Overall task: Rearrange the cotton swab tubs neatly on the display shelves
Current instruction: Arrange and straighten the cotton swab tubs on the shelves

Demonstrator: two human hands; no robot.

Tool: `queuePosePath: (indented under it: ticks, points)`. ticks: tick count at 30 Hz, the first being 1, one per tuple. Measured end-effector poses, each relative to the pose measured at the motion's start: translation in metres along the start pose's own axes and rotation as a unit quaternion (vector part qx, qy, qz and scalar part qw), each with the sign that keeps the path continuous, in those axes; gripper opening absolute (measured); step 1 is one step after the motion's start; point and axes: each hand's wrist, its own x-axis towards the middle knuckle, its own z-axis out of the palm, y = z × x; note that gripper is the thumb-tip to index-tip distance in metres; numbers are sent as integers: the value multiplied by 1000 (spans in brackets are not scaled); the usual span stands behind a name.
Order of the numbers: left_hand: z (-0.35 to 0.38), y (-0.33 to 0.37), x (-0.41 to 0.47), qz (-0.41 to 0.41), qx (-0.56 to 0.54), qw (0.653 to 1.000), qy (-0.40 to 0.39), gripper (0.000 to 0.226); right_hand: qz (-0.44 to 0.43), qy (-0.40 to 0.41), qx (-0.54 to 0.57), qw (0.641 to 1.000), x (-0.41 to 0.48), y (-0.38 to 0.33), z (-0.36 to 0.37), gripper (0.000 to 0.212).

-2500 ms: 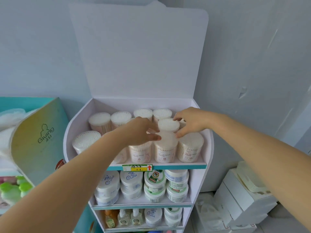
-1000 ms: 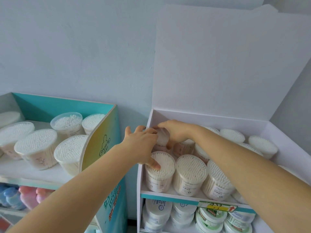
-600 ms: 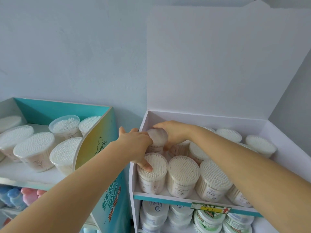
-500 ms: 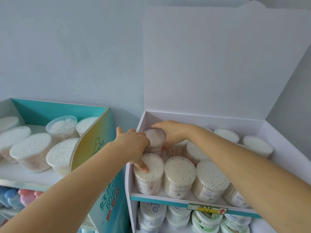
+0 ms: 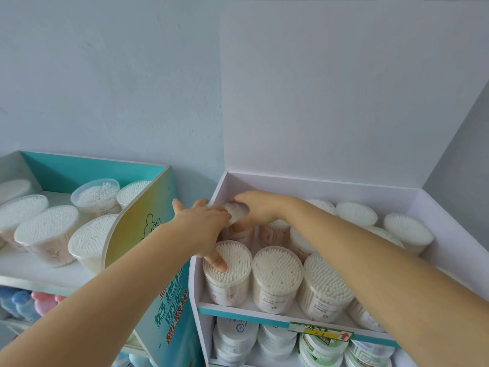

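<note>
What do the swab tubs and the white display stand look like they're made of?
The swab tubs, like the front-left tub, look like thin clear plastic: the swab tips and sticks show through the glossy wall. The white display stand looks like matte cardboard: flat, dull panels with a crease where the back flap folds up. Neither is certain from looks alone.

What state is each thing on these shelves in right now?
Back-corner tub: tilted, held between both hands.
Left hand: grip on that tub, thumb resting on the front-left tub.
Right hand: grip on the tilted tub.
Front-row tubs: upright.
White display lid: raised open.
</note>
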Motion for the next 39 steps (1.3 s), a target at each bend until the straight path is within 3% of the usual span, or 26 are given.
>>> queuePosePath:
  ticks: [6,9,17,20,23,27,32,36,39]
  points:
    - [2,-2,0,3,-24,1000,-15,89,-22,-39,-20,999,1,-4,-4,65]
    - [1,-1,0,0,-11,1000,-21,91,-16,-19,6,1000,-6,5,-11,63]
    - [-2,3,2,-3,24,1000,-19,85,118,-35,-115,986,-20,40,-19,95]
    - [-4,4,2,-9,32,999,-23,85,68,-21,-133,989,-22,41,-18,87]
    - [-4,4,1,-7,32,999,-22,85,19,-47,-122,991,-25,38,-25,96]
    - [-3,3,0,-5,20,1000,-20,84,37,-45,-51,997,-25,30,-34,99]
    - [-4,3,1,-2,19,1000,-21,83,103,-58,-135,984,-14,26,-16,93]
    - [-2,1,0,0,-8,1000,-16,84,73,-77,-94,990,-23,32,-26,81]
    - [-2,2,0,1,-16,1000,-16,85,55,-116,-31,991,-32,32,-35,88]
